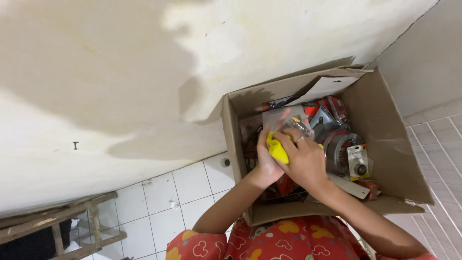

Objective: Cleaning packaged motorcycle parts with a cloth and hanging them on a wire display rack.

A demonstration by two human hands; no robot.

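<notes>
A stained, cream-coloured wall (144, 72) fills most of the view, with a white tiled floor (178, 197) below it. An open cardboard box (385, 144) stands on the floor against the wall, its flaps folded outward. A wooden frame (72, 221) stands at the lower left, well apart from the box.

The box holds a crowded load of tools. A red and grey power tool (332, 130) lies toward the far right corner of the box. Just beside it, near the right wall, sits a small blister pack (357, 161) holding a round part. A pale flat strip (347, 186) lies along the near edge.

Both of the person's forearms reach over the near edge of the box. The left hand (267, 154) is curled around a yellow cloth (278, 150), gripping it from the left side. The right hand (305, 161) closes over the same cloth from the right, fingers bent, a ring visible on one finger. The cloth sits between the two hands, above the middle of the box contents, with only part of it showing.
</notes>
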